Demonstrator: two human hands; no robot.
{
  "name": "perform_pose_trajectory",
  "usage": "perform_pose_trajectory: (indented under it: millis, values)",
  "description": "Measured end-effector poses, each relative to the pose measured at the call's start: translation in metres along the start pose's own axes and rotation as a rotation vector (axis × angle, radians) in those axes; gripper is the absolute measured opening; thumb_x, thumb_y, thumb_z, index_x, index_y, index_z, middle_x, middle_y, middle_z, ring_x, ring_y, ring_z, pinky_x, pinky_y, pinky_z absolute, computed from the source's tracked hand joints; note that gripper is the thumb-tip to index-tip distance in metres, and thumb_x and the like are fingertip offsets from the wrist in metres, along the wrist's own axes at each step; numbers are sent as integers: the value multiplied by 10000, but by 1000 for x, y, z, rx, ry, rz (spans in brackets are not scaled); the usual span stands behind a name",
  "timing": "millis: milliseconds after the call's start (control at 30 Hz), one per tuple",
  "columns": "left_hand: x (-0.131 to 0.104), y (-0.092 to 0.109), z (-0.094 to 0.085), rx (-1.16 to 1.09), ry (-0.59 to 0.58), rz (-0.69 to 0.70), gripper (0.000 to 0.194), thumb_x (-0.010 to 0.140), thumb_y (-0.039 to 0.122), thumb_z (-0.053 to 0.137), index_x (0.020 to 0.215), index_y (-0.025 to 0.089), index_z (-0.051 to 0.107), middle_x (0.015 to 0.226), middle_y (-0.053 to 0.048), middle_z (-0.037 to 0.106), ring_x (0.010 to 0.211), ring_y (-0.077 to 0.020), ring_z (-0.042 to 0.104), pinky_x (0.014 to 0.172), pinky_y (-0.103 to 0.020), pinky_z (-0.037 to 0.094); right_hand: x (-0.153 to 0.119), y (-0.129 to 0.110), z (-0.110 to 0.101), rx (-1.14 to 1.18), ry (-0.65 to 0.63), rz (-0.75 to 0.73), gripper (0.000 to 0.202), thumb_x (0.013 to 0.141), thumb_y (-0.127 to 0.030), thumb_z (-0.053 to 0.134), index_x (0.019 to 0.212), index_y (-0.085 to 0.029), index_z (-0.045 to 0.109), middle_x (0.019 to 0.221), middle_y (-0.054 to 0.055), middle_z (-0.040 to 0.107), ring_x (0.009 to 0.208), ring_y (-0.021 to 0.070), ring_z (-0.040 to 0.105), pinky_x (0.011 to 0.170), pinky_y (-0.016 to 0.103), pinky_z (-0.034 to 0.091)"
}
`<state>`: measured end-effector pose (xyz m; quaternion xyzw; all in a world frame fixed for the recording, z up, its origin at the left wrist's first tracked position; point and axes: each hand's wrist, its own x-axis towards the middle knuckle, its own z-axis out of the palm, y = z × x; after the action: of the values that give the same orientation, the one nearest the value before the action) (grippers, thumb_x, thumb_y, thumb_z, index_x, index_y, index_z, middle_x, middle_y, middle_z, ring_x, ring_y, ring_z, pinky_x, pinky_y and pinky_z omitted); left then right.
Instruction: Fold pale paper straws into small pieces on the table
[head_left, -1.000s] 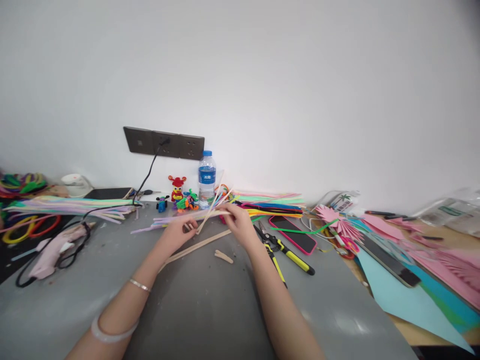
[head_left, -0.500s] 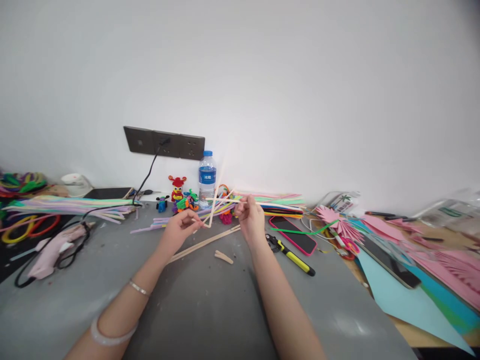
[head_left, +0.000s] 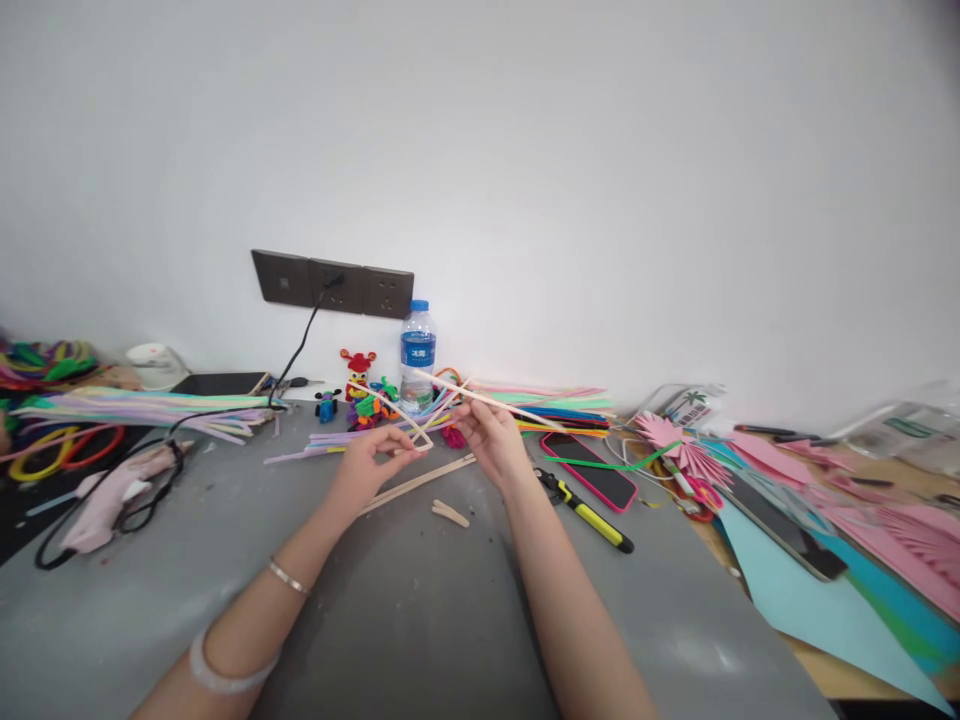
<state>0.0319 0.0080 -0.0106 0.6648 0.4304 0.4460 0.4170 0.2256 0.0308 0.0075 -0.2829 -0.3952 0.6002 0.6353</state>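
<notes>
Here, we pinched a bent cream stem (head_left: 428, 443) in our left hand (head_left: 379, 465), its fold just beyond the fingertips; our right hand (head_left: 486, 432) clasped a straight stem (head_left: 454, 387) slanting across its fingers.

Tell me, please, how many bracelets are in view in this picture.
2: a silver bracelet near the left hand, and a thicker pale bracelet farther up the same arm. More could be hidden outside the frame.

On my feed the beige stems (head_left: 517, 411) look matt. The bench (head_left: 420, 620) is smooth and faintly glossy, the bottle (head_left: 418, 352) clear plastic.
</notes>
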Motion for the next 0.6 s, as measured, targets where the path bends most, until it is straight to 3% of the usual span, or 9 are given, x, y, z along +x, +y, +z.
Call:
perform_pose_trajectory:
  millis: [167,300,400,467,600]
  values:
    - [0,-3,1,47,26,7,236,783,393,656,808,192,534,788,-56,766,722,-210,696,629,-292,489,-3,6,4,43,-174,116,177,755,-294,652,827,-227,505,626,-56,525,551,93,516,510,198,406]
    - [0,-4,1,26,-12,-32,278,792,415,642,891,206,488,819,-58,773,738,-216,701,596,-289,490,0,7,-1,42,-149,247,257,702,-237,603,943,-223,511,664,-64,504,488,72,423,464,193,330]
    - [0,-4,2,108,-33,-7,252,796,398,645,891,209,508,807,-44,774,784,-228,710,666,-303,495,4,13,-6,-143,-79,301,223,684,-246,567,895,-196,515,640,-59,507,449,69,386,441,202,285]
    - [0,-5,3,177,-36,24,232,784,383,661,870,209,534,780,-35,770,789,-237,714,697,-306,488,4,16,-7,-366,-32,212,176,707,-277,536,859,-194,507,590,-61,495,429,81,380,437,212,268]
    - [1,-6,3,233,-69,17,186,783,364,648,839,209,562,797,-31,774,774,-240,715,696,-306,467,1,2,-11,-903,92,-200,128,788,-329,493,836,-211,502,525,-73,409,469,118,403,506,236,311]
